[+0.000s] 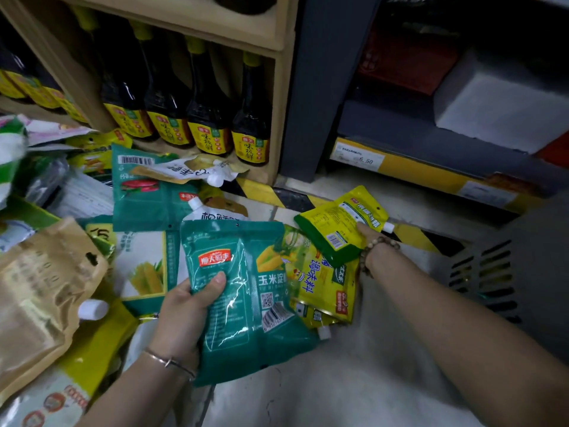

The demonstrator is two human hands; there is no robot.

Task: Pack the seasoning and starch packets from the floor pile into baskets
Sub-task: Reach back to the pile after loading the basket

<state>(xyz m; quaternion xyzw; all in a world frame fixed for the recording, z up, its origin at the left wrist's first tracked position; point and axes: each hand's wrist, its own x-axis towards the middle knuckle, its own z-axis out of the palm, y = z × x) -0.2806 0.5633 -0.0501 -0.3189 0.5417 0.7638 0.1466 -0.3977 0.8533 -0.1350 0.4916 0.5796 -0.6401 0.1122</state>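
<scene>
Nearest, the left hand (184, 315) grips the teal starch packets (234, 303), thumb pressed on the front, probably bunching several to pack together; their label reads 玉米淀, and a yellow seasoning pouch (320, 288) marked 调味料 juts out behind. Beyond, the right hand (365, 234) holds a yellow spouted pouch (338, 223) beside the grey basket (505, 272) at right, likely to drop in. The floor pile (138, 192) spreads left; farthest, the shelf bottles (212, 118) read 味极鲜 and a price tag (360, 157) 6.50.

Teal starch packet (240, 297) w/ red logo & yellow corn pic; yellow seasoning pouch (335, 226), green base; black-yellow striped floor tape (271, 195); dark bottles (209, 112), yellow labels.
</scene>
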